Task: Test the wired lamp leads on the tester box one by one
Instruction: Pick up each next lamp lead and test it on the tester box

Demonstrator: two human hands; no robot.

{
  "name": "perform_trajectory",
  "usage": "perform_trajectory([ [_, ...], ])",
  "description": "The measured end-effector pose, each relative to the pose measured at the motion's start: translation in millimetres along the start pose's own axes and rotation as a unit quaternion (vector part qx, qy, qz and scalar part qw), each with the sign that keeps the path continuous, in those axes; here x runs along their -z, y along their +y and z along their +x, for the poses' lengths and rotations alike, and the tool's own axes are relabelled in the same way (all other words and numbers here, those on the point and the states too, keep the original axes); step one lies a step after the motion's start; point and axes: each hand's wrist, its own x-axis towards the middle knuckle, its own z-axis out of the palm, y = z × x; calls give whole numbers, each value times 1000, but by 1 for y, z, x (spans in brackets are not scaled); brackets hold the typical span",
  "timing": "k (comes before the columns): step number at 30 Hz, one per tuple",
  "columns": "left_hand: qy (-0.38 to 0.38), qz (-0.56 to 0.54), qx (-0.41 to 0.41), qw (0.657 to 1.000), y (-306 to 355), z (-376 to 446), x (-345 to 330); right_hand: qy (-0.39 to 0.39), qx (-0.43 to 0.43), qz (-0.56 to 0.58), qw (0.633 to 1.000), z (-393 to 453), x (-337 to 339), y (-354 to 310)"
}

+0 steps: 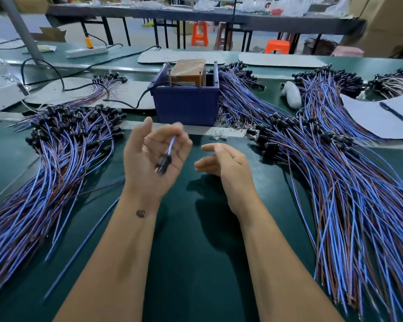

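The blue tester box (186, 102) stands at the middle of the green bench, with a brown block and upright metal pins inside it. Just in front of it my left hand (149, 159) is turned palm up. One lamp lead (166, 154) lies in it, blurred: the black lamp holder sits on the palm and the blue wire runs up under the curled fingers. My right hand (223, 162) hovers beside it, fingers relaxed and holding nothing. A big pile of blue-and-brown leads (63, 145) lies to the left, and another pile (335, 173) to the right.
A black cable (126, 103) runs from the box toward the left. More leads (240, 94) lie behind the box on its right. A white sheet with a pen (396, 113) and a white object (292, 94) sit at the right. A power strip (86, 51) lies at the back left.
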Motion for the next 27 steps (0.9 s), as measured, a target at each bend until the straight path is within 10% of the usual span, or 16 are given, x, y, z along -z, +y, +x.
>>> perform_trajectory([
  [5,-170,150,208,951,-11,-8,-11,-49,-91,167,980,1,-7,-7],
  [10,-114,309,304,894,-14,-8,-9,35,-94,205,974,4,-1,-4],
  [17,208,346,98,910,-20,9,4,44,-2,134,990,6,6,2],
  [22,143,425,100,888,-36,7,1,-72,-32,142,987,-1,-7,-2],
  [27,124,374,65,917,-39,5,-2,-32,-36,78,996,-4,-13,-2],
])
